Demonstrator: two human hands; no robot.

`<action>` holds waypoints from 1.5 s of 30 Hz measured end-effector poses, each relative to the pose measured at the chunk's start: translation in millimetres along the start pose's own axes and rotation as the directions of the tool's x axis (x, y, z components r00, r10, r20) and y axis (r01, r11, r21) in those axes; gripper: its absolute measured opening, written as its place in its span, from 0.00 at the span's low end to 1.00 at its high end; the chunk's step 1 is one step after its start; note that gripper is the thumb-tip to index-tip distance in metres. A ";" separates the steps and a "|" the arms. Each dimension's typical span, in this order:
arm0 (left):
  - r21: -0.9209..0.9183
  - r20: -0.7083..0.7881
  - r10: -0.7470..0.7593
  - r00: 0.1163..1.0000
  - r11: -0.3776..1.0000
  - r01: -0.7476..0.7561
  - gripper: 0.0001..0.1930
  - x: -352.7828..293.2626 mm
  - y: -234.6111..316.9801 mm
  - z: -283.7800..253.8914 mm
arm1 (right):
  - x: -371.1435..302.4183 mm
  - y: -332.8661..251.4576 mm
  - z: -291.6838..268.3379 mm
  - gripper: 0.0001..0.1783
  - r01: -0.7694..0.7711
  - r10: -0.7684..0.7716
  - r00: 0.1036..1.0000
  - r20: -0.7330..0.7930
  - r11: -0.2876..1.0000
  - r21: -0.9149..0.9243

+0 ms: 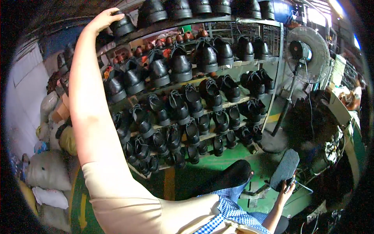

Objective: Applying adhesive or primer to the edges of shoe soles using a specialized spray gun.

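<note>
My left arm stretches up to the rack's top shelf, where my left hand (103,22) is closed on the upper edge of a black leather shoe (122,27). That shoe is at the left end of the top row. Low on the right, my right hand (286,192) grips another shoe by one end, its dark grey textured sole (285,167) turned toward me. The sole hides most of that shoe's upper. Rows of black lace-up shoes (181,67) fill the metal rack (278,74) between my hands.
A standing fan (308,54) is at the rack's right, with a hanging cable. Stuffed sacks (48,169) are piled at the left. Brown shoes (188,36) show behind the rack. Dark machinery (331,150) stands at the right, over a green floor (194,165) with yellow lines.
</note>
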State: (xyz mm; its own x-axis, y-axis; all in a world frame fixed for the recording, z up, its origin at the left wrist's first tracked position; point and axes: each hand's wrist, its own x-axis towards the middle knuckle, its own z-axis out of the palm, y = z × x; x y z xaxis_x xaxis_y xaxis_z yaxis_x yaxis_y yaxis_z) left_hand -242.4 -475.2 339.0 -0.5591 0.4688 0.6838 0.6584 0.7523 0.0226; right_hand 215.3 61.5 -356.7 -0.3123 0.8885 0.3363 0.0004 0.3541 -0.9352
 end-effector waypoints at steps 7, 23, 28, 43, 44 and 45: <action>-0.570 -0.052 0.519 0.853 0.686 -0.452 0.39 7.7 102.5 24.9 | -1.8 -4.8 -8.4 0.18 -0.060 0.060 0.997 0.042 0.998 -0.013; 0.045 -0.966 0.182 0.186 0.821 -0.569 0.09 -40.0 209.0 111.4 | -12.3 -10.2 -18.2 0.35 0.101 -0.094 0.994 0.051 0.986 -0.136; -0.324 -0.815 0.237 0.529 0.570 -0.755 0.24 -166.2 317.3 221.1 | -27.1 -17.6 -10.4 0.28 -0.022 0.020 0.999 -0.025 0.993 -0.116; -0.840 -0.264 0.793 0.549 0.091 -0.535 0.11 -344.2 468.1 416.7 | -62.9 -55.3 -23.2 0.15 0.025 0.046 0.995 0.087 0.740 -0.673; -0.820 -0.252 0.784 0.567 0.138 -0.555 0.10 -347.0 460.4 411.4 | -64.6 -46.4 -16.1 0.14 0.075 0.013 0.992 0.126 0.740 -0.668; -0.792 -0.260 0.784 0.563 0.161 -0.589 0.13 -346.5 455.3 404.5 | -66.0 -39.7 -10.5 0.13 0.131 -0.022 0.985 0.170 0.738 -0.662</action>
State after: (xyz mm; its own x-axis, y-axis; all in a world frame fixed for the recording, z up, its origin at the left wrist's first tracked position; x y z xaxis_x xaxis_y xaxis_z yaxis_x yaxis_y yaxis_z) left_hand 47.4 -107.9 -182.6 0.3326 0.7338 0.5924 0.8341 -0.5220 0.1783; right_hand 245.9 -8.1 -340.7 -0.4688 0.8179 0.3334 0.5880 0.5707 -0.5732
